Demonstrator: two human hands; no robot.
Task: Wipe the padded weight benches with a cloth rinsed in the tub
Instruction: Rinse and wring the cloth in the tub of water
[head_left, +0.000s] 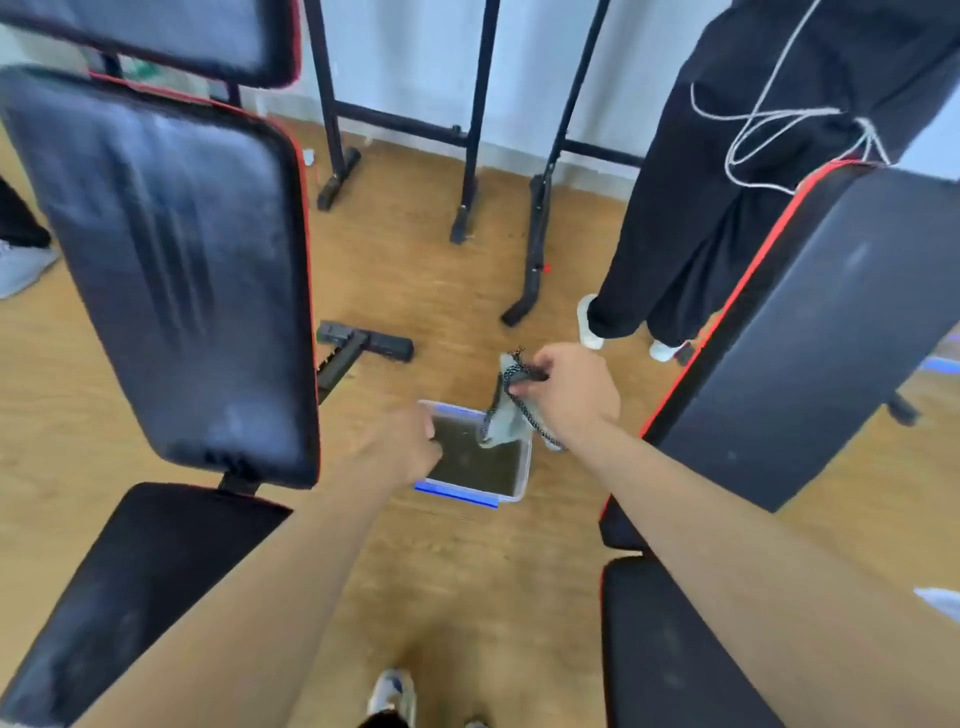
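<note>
We grip cloth (506, 415) in right hand (571, 395), dangling over tub (523, 467) on floor between benches. Left hand (402, 441) at tub rim, grip unclear. Risk: murky water drips, floor slick; tub tips if nudged.

Left hand (402, 441): blurred; covers the clear plastic tub's (511, 496) near-left rim.
Black padded right bench (810, 332): cut off by the edge.
</note>
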